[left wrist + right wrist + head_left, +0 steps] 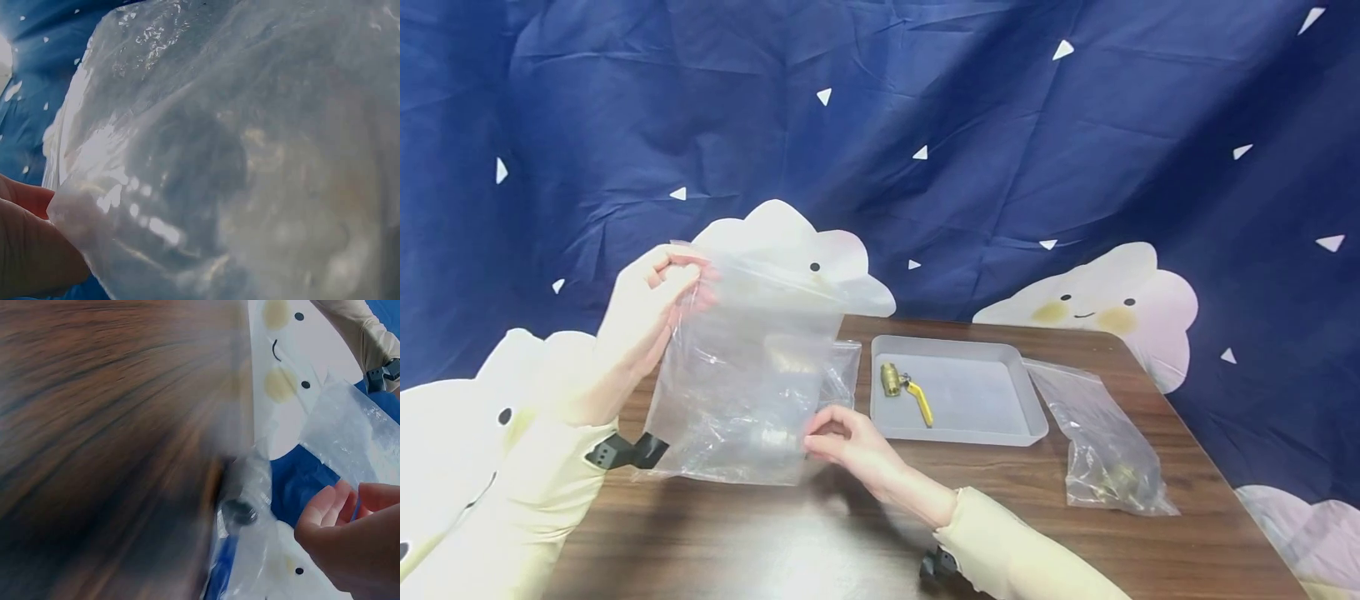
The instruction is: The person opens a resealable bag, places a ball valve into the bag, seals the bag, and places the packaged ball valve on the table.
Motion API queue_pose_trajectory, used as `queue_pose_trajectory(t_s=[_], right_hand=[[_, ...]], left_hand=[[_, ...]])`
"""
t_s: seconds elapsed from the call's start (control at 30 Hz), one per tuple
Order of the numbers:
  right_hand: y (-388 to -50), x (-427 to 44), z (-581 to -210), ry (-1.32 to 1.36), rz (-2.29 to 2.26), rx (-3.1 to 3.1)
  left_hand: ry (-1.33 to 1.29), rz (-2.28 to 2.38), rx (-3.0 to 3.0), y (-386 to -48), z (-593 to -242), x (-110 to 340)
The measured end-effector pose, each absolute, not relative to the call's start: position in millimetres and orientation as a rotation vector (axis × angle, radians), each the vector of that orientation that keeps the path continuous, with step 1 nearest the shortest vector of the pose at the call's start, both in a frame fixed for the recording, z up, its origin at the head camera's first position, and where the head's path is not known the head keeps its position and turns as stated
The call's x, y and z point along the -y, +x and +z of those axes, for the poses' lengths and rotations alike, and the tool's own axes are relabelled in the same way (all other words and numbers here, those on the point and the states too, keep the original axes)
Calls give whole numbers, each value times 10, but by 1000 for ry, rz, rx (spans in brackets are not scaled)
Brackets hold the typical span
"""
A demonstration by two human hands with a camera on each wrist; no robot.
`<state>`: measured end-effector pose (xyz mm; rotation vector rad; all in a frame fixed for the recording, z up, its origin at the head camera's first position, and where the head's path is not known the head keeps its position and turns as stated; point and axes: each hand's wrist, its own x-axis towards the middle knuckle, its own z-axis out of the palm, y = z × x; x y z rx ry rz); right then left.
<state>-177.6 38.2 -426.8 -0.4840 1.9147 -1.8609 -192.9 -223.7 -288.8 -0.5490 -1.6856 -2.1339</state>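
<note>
My left hand (643, 312) pinches the upper left corner of a large clear plastic bag (737, 375), which hangs upright above the table. In the left wrist view the bag (187, 156) fills most of the picture, with the thumb and a finger at its edge. My right hand (857, 454) is at the bag's lower right edge, thumb and fingertips brought together on it. In the right wrist view the right hand (350, 531) has curled fingers beside the bag (350, 431). Blurry shapes show through the plastic; whether anything is inside I cannot tell.
A pale shallow tray (962, 435) holds a brass valve with a yellow lever (919, 402). Right of it lies a clear bag (1090, 417) with brass pieces. Behind the held bag, another bag (841, 371) contains a blue-handled metal piece (225, 562). A blue curtain (925, 100) hangs behind.
</note>
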Motion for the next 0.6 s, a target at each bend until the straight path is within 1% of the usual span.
queue_pose_trajectory(t_s=[0.33,0.6], right_hand=[[-1778,-843,-4416,-493,-1814,-1981],[-1714,-1163,-4495,-446,-1763,-2093]], left_hand=[[-551,-2121,1880,-1939,-3059,2024],[-658,-2134,1923,-2004,-3238,1857]])
